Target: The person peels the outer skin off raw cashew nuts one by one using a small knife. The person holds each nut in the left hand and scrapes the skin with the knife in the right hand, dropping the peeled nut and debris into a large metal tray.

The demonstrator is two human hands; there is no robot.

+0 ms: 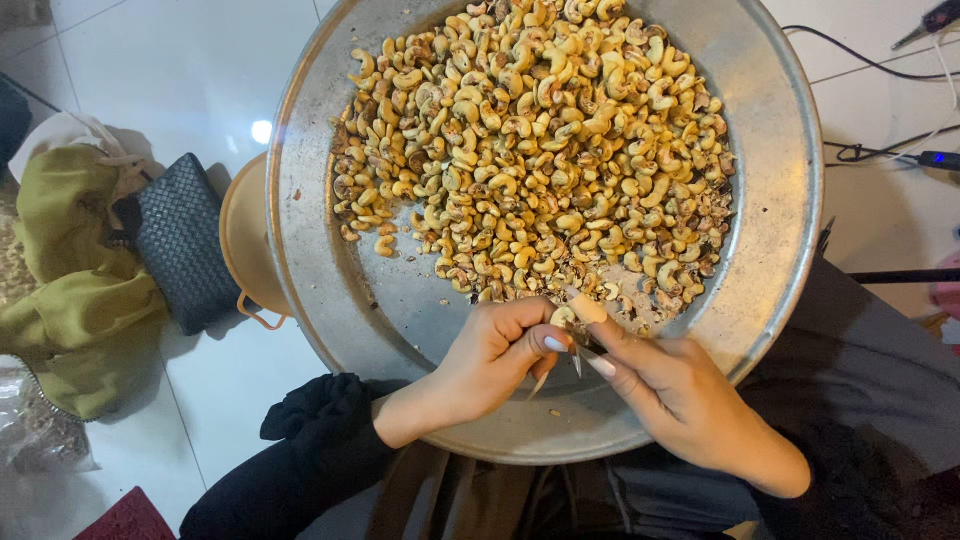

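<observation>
A wide metal pan rests on my lap, holding a heap of cashew nuts, many with brown skin on them. Both hands meet over the pan's near edge. My left hand pinches one cashew nut between thumb and fingers. My right hand grips a small thin blade, whose tip touches that nut. Bits of peeled skin lie on the pan bottom near my fingers.
A tan plastic bowl peeks out under the pan's left rim. On the white tiled floor lie a dark woven pouch, an olive cloth and a clear bag. Cables run at upper right.
</observation>
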